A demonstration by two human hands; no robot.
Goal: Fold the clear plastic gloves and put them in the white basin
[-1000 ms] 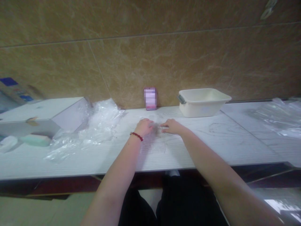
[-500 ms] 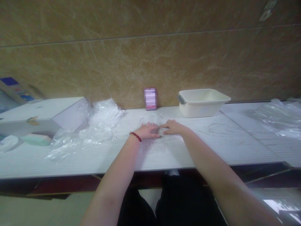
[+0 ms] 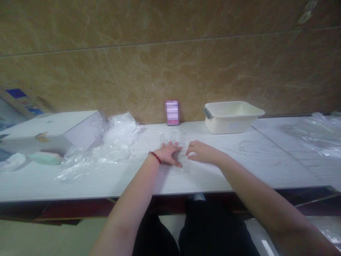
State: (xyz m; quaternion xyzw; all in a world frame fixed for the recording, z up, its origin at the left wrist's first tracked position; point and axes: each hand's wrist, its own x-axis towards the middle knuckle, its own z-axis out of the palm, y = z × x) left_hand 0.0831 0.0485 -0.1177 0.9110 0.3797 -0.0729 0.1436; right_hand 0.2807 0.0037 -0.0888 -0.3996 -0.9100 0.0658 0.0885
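My left hand (image 3: 170, 154) lies flat, its fingers spread, on a thin clear plastic bag (image 3: 170, 137) on the white wood-grain tabletop. A red bead bracelet (image 3: 155, 156) circles that wrist. Close to the bag's right edge is my right hand (image 3: 201, 152), its fingers bent and a small gap showing between them and the thumb. I see nothing held in it, and whether it touches the bag is unclear. Part of the see-through bag is hidden under my left hand.
A phone (image 3: 172, 113) leans against the tiled wall. Right of it stands a cream plastic tub (image 3: 229, 122) with a grey handle. On the left are crumpled clear plastic bags (image 3: 117, 137) and a white box (image 3: 80, 129). More clear plastic (image 3: 322, 135) lies far right.
My right hand has moved slightly right, away from my left, and its fingers have bent. My left hand's fingers have spread wider on the bag. The view has shifted slightly.
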